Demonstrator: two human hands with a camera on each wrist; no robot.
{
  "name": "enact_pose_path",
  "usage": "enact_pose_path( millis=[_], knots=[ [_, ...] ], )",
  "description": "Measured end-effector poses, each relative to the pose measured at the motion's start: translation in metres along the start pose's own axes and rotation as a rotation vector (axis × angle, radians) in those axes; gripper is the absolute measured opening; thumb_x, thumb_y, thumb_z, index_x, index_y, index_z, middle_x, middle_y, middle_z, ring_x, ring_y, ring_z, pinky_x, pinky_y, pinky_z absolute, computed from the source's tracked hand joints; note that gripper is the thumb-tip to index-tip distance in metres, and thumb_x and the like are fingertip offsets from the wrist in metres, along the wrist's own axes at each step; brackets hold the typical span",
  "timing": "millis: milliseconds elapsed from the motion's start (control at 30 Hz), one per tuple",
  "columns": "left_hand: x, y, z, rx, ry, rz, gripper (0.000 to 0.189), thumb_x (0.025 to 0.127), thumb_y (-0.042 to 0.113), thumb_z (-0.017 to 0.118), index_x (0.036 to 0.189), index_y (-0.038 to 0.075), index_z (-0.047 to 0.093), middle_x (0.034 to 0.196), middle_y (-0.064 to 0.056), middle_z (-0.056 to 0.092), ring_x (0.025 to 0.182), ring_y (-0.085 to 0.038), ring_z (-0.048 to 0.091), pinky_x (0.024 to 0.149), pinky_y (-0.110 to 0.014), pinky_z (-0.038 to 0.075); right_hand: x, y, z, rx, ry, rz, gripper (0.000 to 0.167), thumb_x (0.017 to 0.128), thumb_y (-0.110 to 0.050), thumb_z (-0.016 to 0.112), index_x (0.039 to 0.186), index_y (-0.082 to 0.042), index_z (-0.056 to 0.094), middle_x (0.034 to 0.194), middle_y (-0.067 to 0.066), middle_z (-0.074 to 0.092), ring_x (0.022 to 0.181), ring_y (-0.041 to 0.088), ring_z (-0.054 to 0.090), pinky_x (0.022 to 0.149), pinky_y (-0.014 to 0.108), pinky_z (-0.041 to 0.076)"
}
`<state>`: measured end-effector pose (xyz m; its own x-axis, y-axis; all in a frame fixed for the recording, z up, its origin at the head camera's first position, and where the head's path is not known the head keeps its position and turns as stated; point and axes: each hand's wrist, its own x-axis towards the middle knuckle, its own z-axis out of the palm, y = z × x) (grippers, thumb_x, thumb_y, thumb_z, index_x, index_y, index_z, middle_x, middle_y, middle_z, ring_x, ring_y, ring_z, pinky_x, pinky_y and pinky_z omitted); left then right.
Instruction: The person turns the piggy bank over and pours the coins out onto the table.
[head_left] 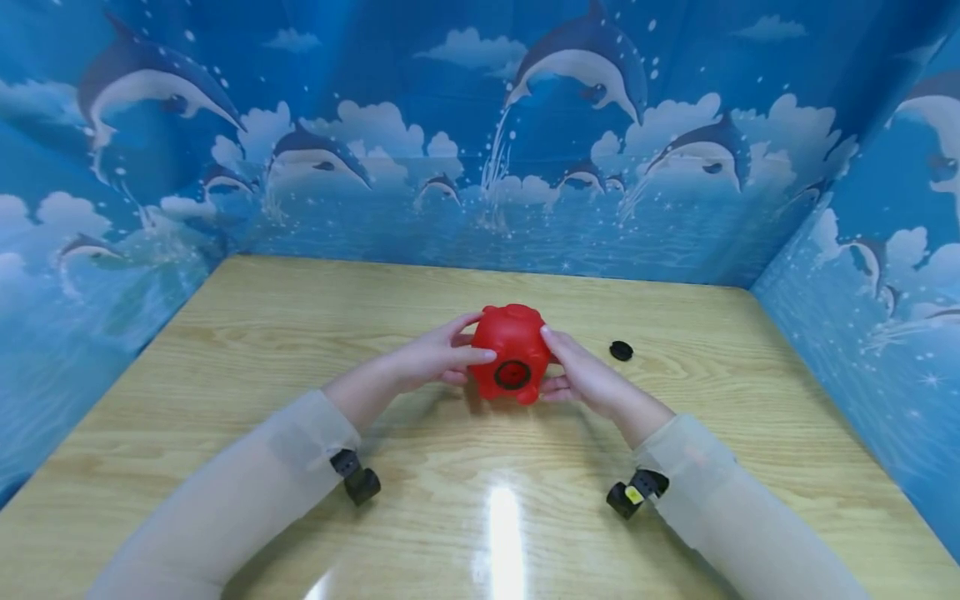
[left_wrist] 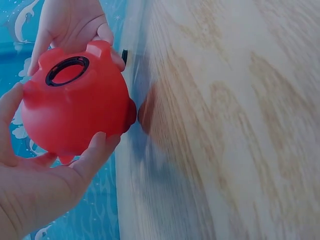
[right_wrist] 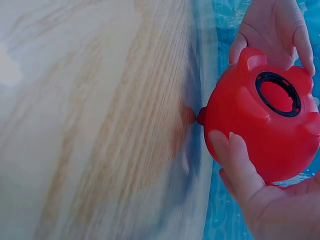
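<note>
A red, round piggy bank [head_left: 517,337] is tipped so that its stubby feet and the round, black-rimmed opening [head_left: 513,375] in its underside face me. My left hand [head_left: 438,354] grips its left side, thumb toward the front and fingers spread round the body. On the other side my right hand [head_left: 588,375] holds it, thumb near the top and fingers lower down. In the left wrist view a nub of the piggy bank [left_wrist: 80,110] is very close to the table; whether it touches, I cannot tell. The opening has no cover in it.
A small black round plug [head_left: 621,350] lies on the wooden table [head_left: 300,317], just right of my right hand. Blue dolphin-print curtains [head_left: 480,167] stand behind the table and along both sides. Each sleeve carries a small black camera at the wrist.
</note>
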<state>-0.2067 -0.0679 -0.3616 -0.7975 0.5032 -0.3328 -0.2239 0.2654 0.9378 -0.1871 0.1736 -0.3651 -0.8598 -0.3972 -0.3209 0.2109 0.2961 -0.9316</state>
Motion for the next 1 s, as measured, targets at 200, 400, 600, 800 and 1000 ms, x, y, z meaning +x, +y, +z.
enact_pose_path(
  millis=[200, 400, 600, 800, 1000],
  knots=[
    [-0.0012, -0.0005, 0.0022, 0.006, 0.04, 0.007, 0.073, 0.088, 0.034, 0.063, 0.147, 0.028, 0.021, 0.145, -0.008, 0.034, 0.116, -0.031, 0.05, 0.09, -0.045, 0.047, 0.0005, -0.0015, 0.0004, -0.023, 0.017, 0.014, 0.073, 0.096, -0.054, 0.035, 0.148, -0.01, 0.011, 0.144, 0.018, 0.029, 0.096, 0.03, 0.059, 0.087, 0.04, 0.049],
    [-0.0014, 0.0001, 0.0059, -0.018, 0.069, 0.009, 0.067, 0.09, 0.037, 0.06, 0.145, 0.027, 0.023, 0.138, -0.01, 0.041, 0.106, -0.032, 0.056, 0.089, -0.045, 0.048, 0.0002, -0.0017, 0.0018, -0.046, 0.037, 0.01, 0.074, 0.095, -0.053, 0.038, 0.149, -0.01, 0.011, 0.142, 0.017, 0.032, 0.093, 0.028, 0.059, 0.087, 0.039, 0.049],
    [-0.0033, 0.0023, 0.0093, -0.018, 0.085, -0.05, 0.062, 0.09, 0.041, 0.058, 0.14, 0.018, 0.028, 0.135, -0.011, 0.041, 0.11, -0.034, 0.053, 0.089, -0.043, 0.048, -0.0024, 0.0, 0.0046, -0.047, 0.039, -0.008, 0.07, 0.096, -0.05, 0.039, 0.148, -0.008, 0.015, 0.136, 0.019, 0.037, 0.086, 0.024, 0.058, 0.085, 0.039, 0.05],
    [-0.0034, 0.0028, 0.0099, -0.016, 0.091, -0.097, 0.062, 0.09, 0.043, 0.056, 0.138, 0.012, 0.031, 0.134, -0.01, 0.042, 0.108, -0.033, 0.054, 0.085, -0.042, 0.05, -0.0056, -0.0002, 0.008, -0.062, 0.007, -0.018, 0.068, 0.097, -0.045, 0.042, 0.147, -0.007, 0.016, 0.13, 0.021, 0.042, 0.085, 0.023, 0.058, 0.087, 0.042, 0.049],
    [-0.006, 0.0011, 0.0092, -0.032, 0.041, -0.117, 0.066, 0.09, 0.045, 0.056, 0.143, 0.016, 0.027, 0.136, -0.01, 0.041, 0.097, -0.029, 0.058, 0.079, -0.041, 0.053, -0.0076, 0.0013, 0.0064, -0.057, -0.017, -0.011, 0.069, 0.096, -0.047, 0.043, 0.147, -0.008, 0.016, 0.137, 0.022, 0.038, 0.095, 0.028, 0.061, 0.088, 0.044, 0.048]
  ],
)
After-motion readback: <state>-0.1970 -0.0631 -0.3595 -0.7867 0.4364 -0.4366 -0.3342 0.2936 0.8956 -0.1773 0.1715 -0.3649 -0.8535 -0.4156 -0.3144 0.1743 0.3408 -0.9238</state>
